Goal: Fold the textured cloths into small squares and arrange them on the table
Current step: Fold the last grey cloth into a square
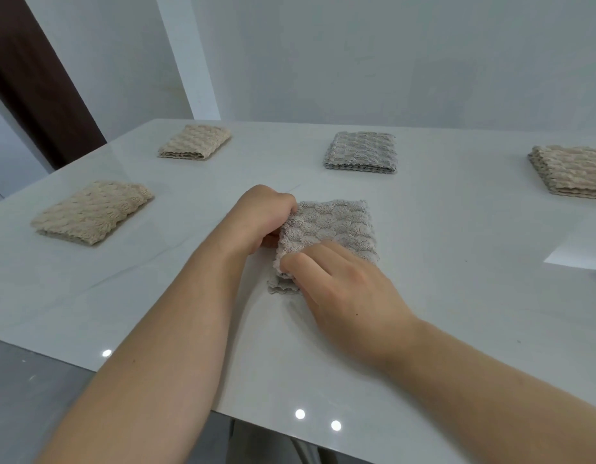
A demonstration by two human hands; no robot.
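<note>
A grey textured cloth (333, 226), partly folded, lies in the middle of the white table (457, 296). My left hand (261, 217) grips its far left edge with curled fingers. My right hand (340, 286) pinches the near left corner, and a wavy lower layer sticks out beneath it. Four folded cloths lie around: a beige one (92, 212) at the left, a beige one (196, 142) at the far left, a grey one (361, 152) at the far middle, and a beige one (570, 172) at the right edge of view.
The table's near edge runs diagonally across the bottom, with grey floor (29, 396) below it. A white wall stands behind the table, and a dark brown panel (29, 78) is at the far left. A bright reflection (574, 256) lies on the table's right.
</note>
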